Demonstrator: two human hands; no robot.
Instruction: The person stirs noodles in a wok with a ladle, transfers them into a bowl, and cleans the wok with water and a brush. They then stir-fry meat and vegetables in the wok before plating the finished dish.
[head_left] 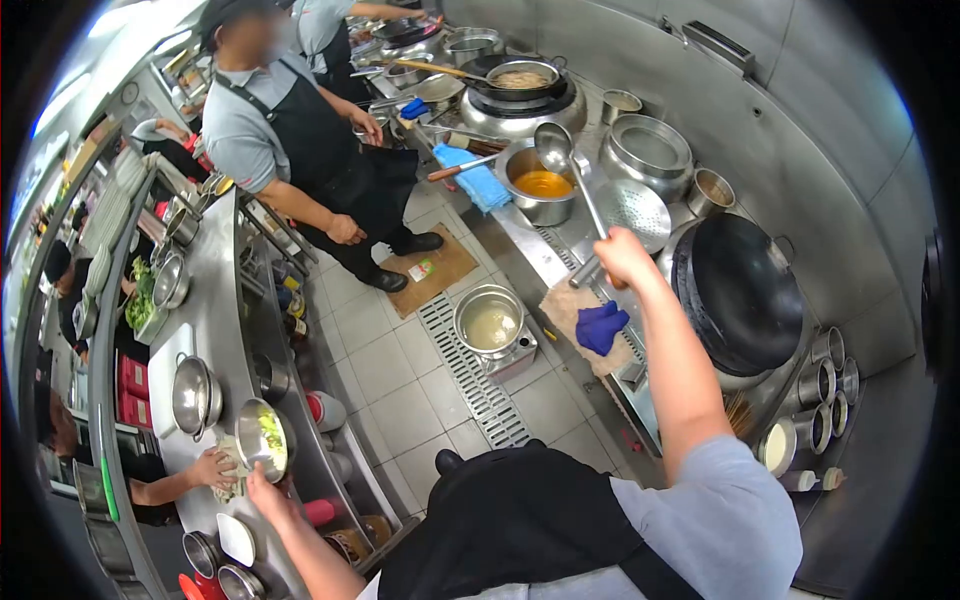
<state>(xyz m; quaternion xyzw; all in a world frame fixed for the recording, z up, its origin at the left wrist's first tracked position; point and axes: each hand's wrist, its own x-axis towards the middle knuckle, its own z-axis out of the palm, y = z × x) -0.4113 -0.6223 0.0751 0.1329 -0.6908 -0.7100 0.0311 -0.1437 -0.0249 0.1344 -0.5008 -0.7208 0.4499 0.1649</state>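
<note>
My right hand [625, 258] is wrapped round the handle of a steel ladle [553, 148], whose bowl hangs over the rim of a pot of orange liquid [541, 184]. A perforated skimmer [632, 213] lies just beyond that hand, its handle end close to my fingers. At the left counter, my left hand [268, 492] grips the near rim of a metal bowl [281, 468] with chopped green vegetables [270, 432] inside. Another person's hand [213, 468] reaches across the counter beside this bowl, at a pale cloth [233, 462].
A black wok [745, 290] sits on the stove at right. Folded cloths, one dark blue [601, 328], lie on the stove's edge. A pot of liquid [489, 318] stands low in the aisle. A co-worker [310, 150] stands ahead. Metal bowls [190, 392] line the left counter.
</note>
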